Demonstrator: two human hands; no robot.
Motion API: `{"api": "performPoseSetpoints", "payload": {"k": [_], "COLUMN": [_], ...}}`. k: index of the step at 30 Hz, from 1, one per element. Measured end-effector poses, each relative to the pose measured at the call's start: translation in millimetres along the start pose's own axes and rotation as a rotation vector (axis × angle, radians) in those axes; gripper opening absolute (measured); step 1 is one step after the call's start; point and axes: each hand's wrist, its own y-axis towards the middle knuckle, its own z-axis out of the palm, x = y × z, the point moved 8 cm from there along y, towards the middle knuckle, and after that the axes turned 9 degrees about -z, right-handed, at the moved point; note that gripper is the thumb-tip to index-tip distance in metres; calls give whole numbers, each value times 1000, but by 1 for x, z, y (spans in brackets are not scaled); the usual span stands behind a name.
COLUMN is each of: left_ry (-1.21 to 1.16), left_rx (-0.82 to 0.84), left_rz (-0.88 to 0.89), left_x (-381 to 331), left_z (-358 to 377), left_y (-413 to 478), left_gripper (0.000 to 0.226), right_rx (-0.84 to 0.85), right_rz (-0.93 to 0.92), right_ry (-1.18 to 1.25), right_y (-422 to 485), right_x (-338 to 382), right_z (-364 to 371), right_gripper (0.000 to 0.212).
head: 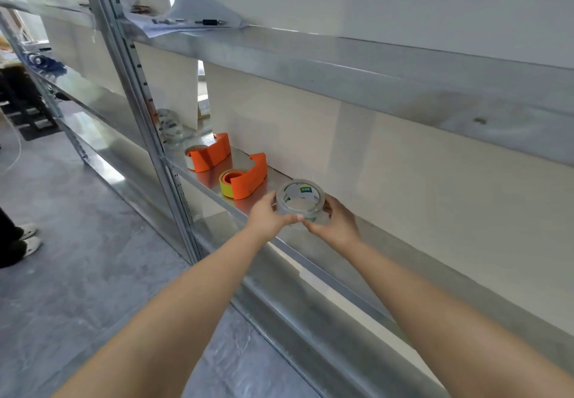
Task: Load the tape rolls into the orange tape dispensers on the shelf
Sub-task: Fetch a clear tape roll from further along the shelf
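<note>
We have both hands on a clear tape roll [300,201] at the front edge of the metal shelf [279,180]; our left hand [269,216] is clamped on its left side, thumb running along the near face, and our right hand [337,222] is clamped on its right side, fingers curled around the rim; the roll is tilted, its open core facing up toward us, with a green label visible inside the core; we cannot tell whether its underside touches the shelf. Just beside the roll, further left along the shelf, lies an orange tape dispenser [248,178] with a yellow roll [226,187] seated in it; beyond that, near the upright post [149,111], lies a second orange dispenser [209,153] holding a pale roll [190,152]. On the far side of the post, more clear rolls [169,125] are stacked, blurred. At the left edge of the view, on the grey floor [93,273], stands another person's shoes [29,237].
</note>
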Motion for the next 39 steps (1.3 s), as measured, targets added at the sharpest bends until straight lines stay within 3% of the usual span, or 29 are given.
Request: {"api": "performPoseSetpoints", "payload": {"k": [10,18,26,33,37,39], "left_ry": [117,177,311,404,420,374], "left_rx": [134,408,555,588,539,504], "left_rz": [-4,33,159,189,193,203], "left_x": [22,47,54,58,32,12], "left_z": [-25,-40,-26,-25,-28,-33], "left_y": [84,133,142,137,143,150], "left_gripper": [83,69,66,73,105,104], "right_rx": [-74,-193,-286,-204,-206,-232], "right_rz": [152,372,511,557,598,558], "right_ry": [-21,-87,-59,-29,9,36], "right_y": [47,57,43,43,65,83], "right_x": [-14,-20,-27,-38,-32,-21], "right_z": [52,103,121,119,110,107], "right_gripper": [59,56,61,60,82,80]}}
